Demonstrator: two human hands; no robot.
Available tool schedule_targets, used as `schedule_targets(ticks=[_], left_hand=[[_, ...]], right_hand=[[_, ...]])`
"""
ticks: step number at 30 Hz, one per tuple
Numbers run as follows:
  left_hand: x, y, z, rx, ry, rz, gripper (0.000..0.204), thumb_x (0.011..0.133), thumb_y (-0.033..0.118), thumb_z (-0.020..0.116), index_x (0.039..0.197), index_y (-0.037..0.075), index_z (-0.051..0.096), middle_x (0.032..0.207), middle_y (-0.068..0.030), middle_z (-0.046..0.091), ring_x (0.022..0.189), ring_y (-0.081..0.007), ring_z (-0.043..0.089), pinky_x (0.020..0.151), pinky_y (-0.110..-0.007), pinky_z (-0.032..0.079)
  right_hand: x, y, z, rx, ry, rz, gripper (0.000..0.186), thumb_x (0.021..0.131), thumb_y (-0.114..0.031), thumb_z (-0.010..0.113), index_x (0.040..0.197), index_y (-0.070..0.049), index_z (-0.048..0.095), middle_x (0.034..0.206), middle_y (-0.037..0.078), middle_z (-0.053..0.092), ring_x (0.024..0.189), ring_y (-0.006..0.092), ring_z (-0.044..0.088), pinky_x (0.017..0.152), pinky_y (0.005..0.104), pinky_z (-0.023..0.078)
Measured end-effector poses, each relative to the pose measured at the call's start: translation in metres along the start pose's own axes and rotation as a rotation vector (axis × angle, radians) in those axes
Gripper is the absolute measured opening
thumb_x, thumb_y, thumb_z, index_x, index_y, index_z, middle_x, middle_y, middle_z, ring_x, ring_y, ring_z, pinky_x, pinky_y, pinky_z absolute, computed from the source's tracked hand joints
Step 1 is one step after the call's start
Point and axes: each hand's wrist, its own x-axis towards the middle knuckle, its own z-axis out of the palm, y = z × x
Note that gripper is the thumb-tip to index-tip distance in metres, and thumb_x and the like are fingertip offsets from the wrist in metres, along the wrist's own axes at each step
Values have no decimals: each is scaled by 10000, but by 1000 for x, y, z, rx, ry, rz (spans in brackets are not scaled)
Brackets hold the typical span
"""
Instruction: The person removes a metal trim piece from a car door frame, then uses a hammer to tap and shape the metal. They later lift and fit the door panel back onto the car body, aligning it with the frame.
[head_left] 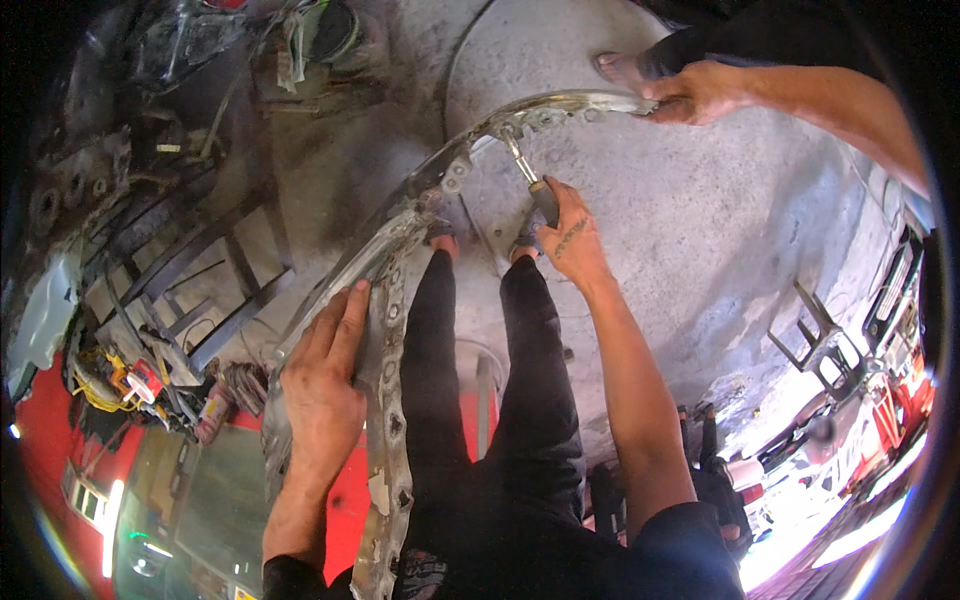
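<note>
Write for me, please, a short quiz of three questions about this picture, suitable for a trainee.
1. Multiple choice: which hand holds the dark-handled tool? A) left B) right C) neither
2. True or false: the left hand holds a second tool.
3. Fill in: at its far end, the metal strip is held by ____.

Key: 1. B, the right hand. 2. False; the left hand is on the strip. 3. Another person's hand.
</note>
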Motion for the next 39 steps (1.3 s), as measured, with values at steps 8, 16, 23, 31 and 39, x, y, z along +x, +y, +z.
schedule_targets(ticks=[8, 16, 23, 31, 39], left_hand=[[8, 1, 4, 1, 18, -6, 751, 796, -102, 633, 1502, 140, 552, 1378, -193, 640, 1218, -411, 641, 1014, -461, 523], [8, 3, 4, -9, 2, -25, 790, 784, -132, 611, 1513, 162, 540, 1380, -196, 638, 1225, -410, 640, 1018, -471, 526], [6, 0, 5, 0, 12, -20, 774, 793, -108, 627, 1512, 163, 544, 1378, -193, 639, 1223, -414, 638, 1019, -479, 522], [6, 0, 7, 13, 7, -10, 746, 800, -51, 675, 1507, 152, 549, 1373, -196, 640, 1229, -409, 635, 1019, -472, 522], [6, 1, 7, 12, 8, -11, 764, 792, -36, 689, 1516, 155, 535, 1370, -190, 637, 1221, -407, 635, 1010, -466, 521]], right_hand=[[15, -6, 12, 86, -62, 82, 608, 775, -52, 602, 1379, 10, 580, 1316, 228, 613, 1141, 422, 624, 982, 433, 496], [17, 5, 23, 181, -97, 21, 706, 771, -73, 580, 1469, -3, 501, 1259, 281, 649, 1151, 430, 635, 1002, 422, 490], [11, -8, 8, 277, -193, 42, 797, 778, 10, 530, 1562, -57, 403, 1416, 291, 579, 1327, 464, 554, 1101, 449, 459], [19, -7, -7, -49, -43, -142, 825, 755, 96, 577, 1548, -32, 387, 1481, 277, 474, 1361, 487, 482, 1160, 494, 428], [22, -11, -8, -164, -61, -113, 829, 758, 81, 613, 1550, -36, 398, 1381, 259, 519, 1312, 463, 489, 1134, 509, 435]])
